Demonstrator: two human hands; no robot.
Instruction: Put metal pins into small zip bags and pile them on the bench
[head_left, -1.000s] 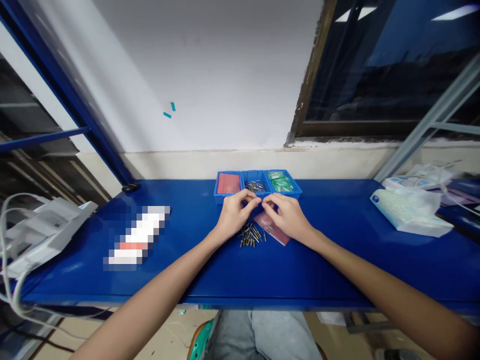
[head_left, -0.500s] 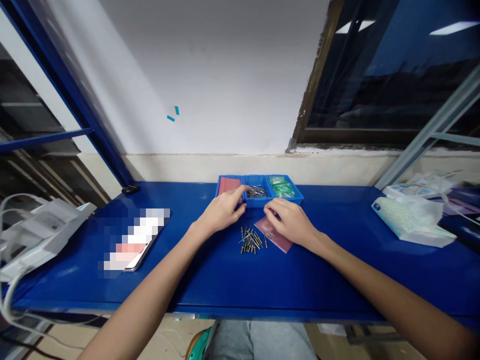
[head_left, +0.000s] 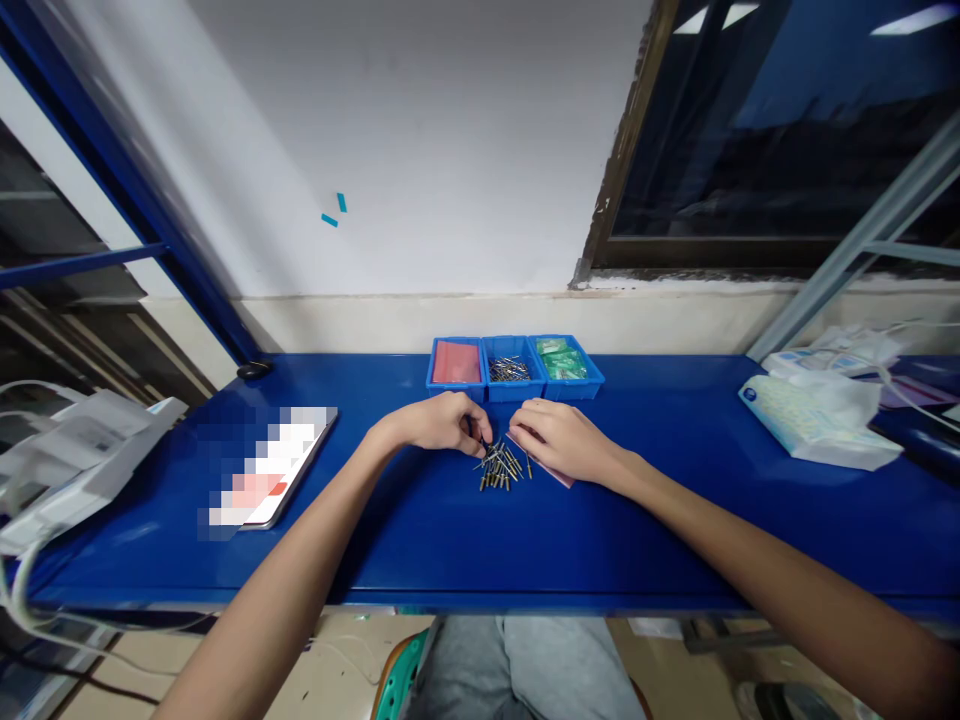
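Observation:
A small pile of metal pins (head_left: 504,468) lies on the blue bench (head_left: 480,540). My left hand (head_left: 439,423) rests just left of the pile, fingers curled, fingertips pinching at a pin on the pile's near edge. My right hand (head_left: 561,440) lies flat on a pink bag (head_left: 559,473) just right of the pins, holding it down. Behind both hands stand three joined blue trays: one with pink bags (head_left: 456,363), one with metal pins (head_left: 510,370), one with green bags (head_left: 564,362).
A tablet (head_left: 274,475) lies on the bench to the left, a white device with cables (head_left: 71,465) at the far left. White plastic packs (head_left: 821,418) sit at the right. A wall and a window frame stand behind the bench.
My left hand has come back from the trays down to the left edge of the pin pile. My right hand has settled lower on the pink bag.

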